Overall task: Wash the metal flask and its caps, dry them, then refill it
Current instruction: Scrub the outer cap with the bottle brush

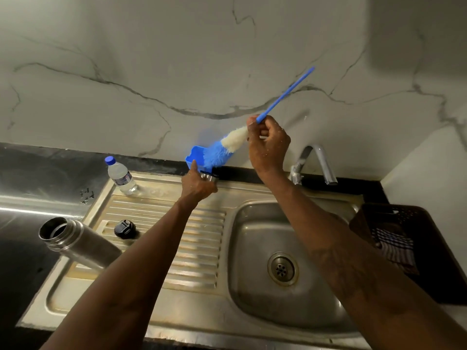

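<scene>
Metal flask (75, 242) sits uncapped at the lower left of the frame on the edge of the drainboard (202, 238), with a black cap (124, 229) just beside it. At centre, the left hand (198, 185) grips a steel cap (211, 178) below a blue tub (193, 156). The right hand (269, 145) is curled round a bottle brush (235, 141) whose bristles reach the tub.
</scene>
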`<action>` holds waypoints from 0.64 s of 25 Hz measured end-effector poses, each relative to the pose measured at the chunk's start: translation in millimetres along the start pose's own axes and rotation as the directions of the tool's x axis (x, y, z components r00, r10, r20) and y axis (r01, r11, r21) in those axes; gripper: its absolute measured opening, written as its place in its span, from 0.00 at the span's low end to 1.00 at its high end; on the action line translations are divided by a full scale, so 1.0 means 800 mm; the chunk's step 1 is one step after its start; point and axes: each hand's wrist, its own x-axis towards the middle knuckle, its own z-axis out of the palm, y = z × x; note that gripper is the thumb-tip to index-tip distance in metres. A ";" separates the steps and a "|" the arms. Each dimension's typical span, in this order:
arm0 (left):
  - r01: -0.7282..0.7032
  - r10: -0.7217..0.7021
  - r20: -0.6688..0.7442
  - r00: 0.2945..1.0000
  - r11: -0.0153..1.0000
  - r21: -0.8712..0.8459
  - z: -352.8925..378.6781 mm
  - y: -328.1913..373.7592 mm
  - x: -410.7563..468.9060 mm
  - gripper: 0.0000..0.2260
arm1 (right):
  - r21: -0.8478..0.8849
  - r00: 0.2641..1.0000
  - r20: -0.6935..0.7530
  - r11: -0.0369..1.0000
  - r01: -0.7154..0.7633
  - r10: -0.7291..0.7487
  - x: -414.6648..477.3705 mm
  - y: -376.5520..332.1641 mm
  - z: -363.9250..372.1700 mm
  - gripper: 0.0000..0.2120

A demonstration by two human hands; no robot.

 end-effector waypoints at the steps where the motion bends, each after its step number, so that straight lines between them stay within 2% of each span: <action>1: -0.021 0.020 -0.010 1.000 0.999 -0.032 0.003 -0.001 -0.005 0.51 | 0.010 1.000 -0.028 1.000 -0.006 0.006 -0.003 0.005 -0.012 0.08; 4: -0.091 0.089 -0.014 0.996 0.988 -0.127 0.017 -0.012 -0.023 0.44 | 0.022 0.997 -0.050 0.998 -0.052 0.053 -0.016 0.020 -0.040 0.10; 6: -0.144 0.146 0.020 0.989 0.987 -0.074 0.033 -0.019 -0.042 0.37 | -0.040 0.996 -0.054 0.996 -0.077 0.074 -0.030 0.027 -0.054 0.12; 10: -0.218 0.218 0.047 0.975 0.976 -0.001 0.054 -0.038 -0.068 0.35 | -0.107 0.986 -0.006 0.980 -0.166 0.166 -0.053 0.036 -0.086 0.10; 16: -0.273 0.269 0.057 0.961 0.958 0.084 0.063 -0.060 -0.087 0.33 | 0.083 0.937 0.162 0.942 -0.324 0.308 -0.093 0.055 -0.121 0.04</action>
